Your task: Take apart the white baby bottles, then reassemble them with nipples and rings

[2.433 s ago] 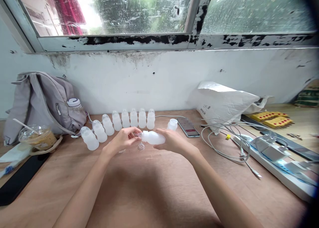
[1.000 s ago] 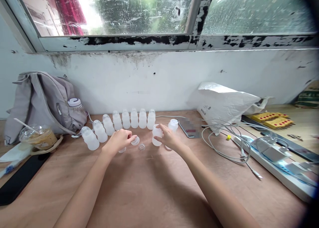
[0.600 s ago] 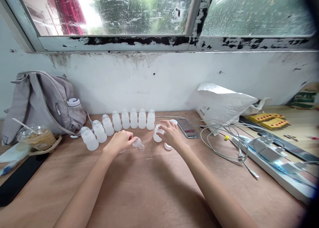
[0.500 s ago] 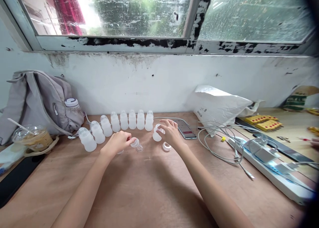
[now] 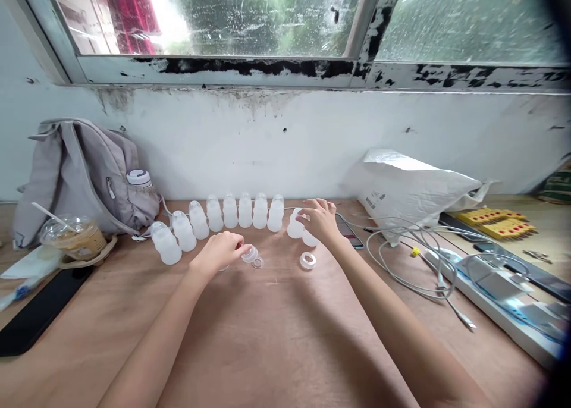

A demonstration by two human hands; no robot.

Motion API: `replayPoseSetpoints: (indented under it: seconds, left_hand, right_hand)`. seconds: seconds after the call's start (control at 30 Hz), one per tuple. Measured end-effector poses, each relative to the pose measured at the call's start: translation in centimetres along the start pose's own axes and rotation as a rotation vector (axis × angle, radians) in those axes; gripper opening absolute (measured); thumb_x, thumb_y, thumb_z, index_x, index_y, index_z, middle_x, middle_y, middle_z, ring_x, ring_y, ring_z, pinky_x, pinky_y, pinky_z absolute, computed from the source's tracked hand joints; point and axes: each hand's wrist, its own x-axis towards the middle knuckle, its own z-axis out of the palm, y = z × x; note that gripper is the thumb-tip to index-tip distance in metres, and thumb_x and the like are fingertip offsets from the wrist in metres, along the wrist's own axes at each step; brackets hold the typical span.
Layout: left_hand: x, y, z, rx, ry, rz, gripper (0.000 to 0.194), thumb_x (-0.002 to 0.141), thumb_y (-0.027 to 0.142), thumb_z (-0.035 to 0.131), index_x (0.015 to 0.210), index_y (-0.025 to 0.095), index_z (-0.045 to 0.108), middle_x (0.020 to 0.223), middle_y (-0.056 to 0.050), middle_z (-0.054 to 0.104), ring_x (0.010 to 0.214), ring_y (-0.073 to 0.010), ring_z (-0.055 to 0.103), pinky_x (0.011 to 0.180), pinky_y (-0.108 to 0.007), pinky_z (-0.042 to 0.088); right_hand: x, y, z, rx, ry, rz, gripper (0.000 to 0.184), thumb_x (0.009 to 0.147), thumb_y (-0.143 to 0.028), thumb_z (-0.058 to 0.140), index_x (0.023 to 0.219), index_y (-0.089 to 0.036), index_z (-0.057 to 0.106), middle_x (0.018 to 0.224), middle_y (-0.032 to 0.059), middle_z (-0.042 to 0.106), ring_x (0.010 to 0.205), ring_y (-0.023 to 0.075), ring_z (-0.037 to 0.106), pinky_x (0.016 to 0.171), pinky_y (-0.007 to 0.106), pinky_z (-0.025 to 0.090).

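Frosted bottle point(image 5: 294, 225) stands near the counter's back edge, right of centre, its neck up and its long axis close to vertical. Fingers of the right hand point(image 5: 322, 220) curve beside its upper part, thumb and fingertips apart; whether they grip it I cannot tell. A second bottle point(image 5: 309, 239) shows beneath that hand, its top hidden, so I cannot tell which way its neck points.

The left hand point(image 5: 223, 250) is pinched narrow on one clear cap point(image 5: 250, 254), low over the counter point(image 5: 267, 336). Just beside the cap lies one clear ring point(image 5: 257, 263), flat; another small clear piece is partly hidden below the left hand. One white ring point(image 5: 307, 260) lies flat in front of the second bottle, its hole upward.

Eight capped bottles point(image 5: 230, 212) form a curved row along the back edge, bending forward at its left end, all necks up. That makes ten bottles in view. Towards the counter's left edge are one drink cup point(image 5: 74, 238) and one black phone point(image 5: 42, 313).
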Motion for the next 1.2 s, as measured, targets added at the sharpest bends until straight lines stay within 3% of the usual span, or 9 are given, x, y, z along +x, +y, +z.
replayPoseSetpoints:
  seconds: [0.23,0.4,0.53,0.67,0.8,0.97,1.2]
  left_hand:
    - [0.0,0.2,-0.1,-0.011,0.017,0.021,0.037,0.084,0.045,0.04,0.063,0.02,0.057,0.059,-0.001,0.059,0.053,-0.0156,0.053,0.049,-0.024,0.028]
    - [-0.1,0.8,-0.2,-0.055,0.018,0.065,0.034,0.085,0.044,0.04,0.068,0.021,0.059,0.06,0.001,0.058,0.052,-0.0137,0.049,0.049,-0.023,0.029]
    - [-0.1,1.2,0.3,-0.13,0.013,0.119,0.03,0.083,0.042,0.044,0.071,0.021,0.062,0.061,0.001,0.06,0.055,-0.0132,0.05,0.051,-0.022,0.031]
    - [-0.1,1.8,0.7,-0.173,0.026,0.166,0.028,0.085,0.038,0.041,0.077,0.022,0.064,0.067,0.001,0.064,0.058,-0.0126,0.052,0.054,-0.022,0.034]
    - [-0.1,2.4,1.2,-0.164,0.06,0.164,0.029,0.087,0.034,0.038,0.081,0.022,0.064,0.076,0.0,0.067,0.065,-0.0137,0.056,0.058,-0.022,0.037]
    - [0.0,3.2,3.1,-0.193,0.154,0.203,0.019,0.084,0.035,0.048,0.092,0.024,0.06,0.09,0.001,0.066,0.071,-0.0138,0.059,0.063,-0.023,0.041]
    - [0.3,3.4,5.2,-0.194,0.223,0.25,0.013,0.083,0.017,0.046,0.078,0.019,0.058,0.077,-0.001,0.063,0.069,-0.0146,0.057,0.063,-0.024,0.043]
  right_hand:
    - [-0.5,0.2,0.3,0.007,0.03,0.043,0.019,0.081,-0.032,0.052,0.09,-0.025,0.068,0.115,0.0096,0.056,0.114,0.0303,0.036,0.092,0.052,0.022]
    - [-2.9,-2.6,-1.3,0.152,0.219,-0.026,0.023,0.085,-0.032,0.047,0.096,-0.021,0.064,0.119,0.0107,0.053,0.119,0.028,0.034,0.097,0.045,0.025]
    - [-6.0,-6.4,-1.3,0.452,0.042,-0.253,0.028,0.086,-0.035,0.048,0.109,-0.02,0.055,0.109,0.0089,0.06,0.109,0.0218,0.049,0.094,0.037,0.037]
    - [-7.7,-8.5,0.2,0.566,-0.068,-0.236,0.042,0.079,-0.038,0.058,0.117,-0.022,0.048,0.111,0.0079,0.06,0.103,0.0227,0.055,0.085,0.037,0.045]
    - [-7.7,-8.1,0.2,0.581,-0.102,-0.163,0.039,0.078,-0.037,0.06,0.113,-0.025,0.05,0.108,0.0065,0.062,0.097,0.0231,0.059,0.078,0.036,0.049]
    - [-7.6,-6.8,-0.9,0.582,-0.177,-0.187,0.038,0.078,-0.032,0.061,0.114,-0.025,0.05,0.111,0.0058,0.062,0.101,0.0228,0.058,0.083,0.037,0.047]
    - [-7.7,-6.4,-1.0,0.604,-0.228,-0.255,0.039,0.078,-0.029,0.062,0.115,-0.024,0.049,0.112,0.005,0.061,0.102,0.0222,0.056,0.084,0.036,0.045]
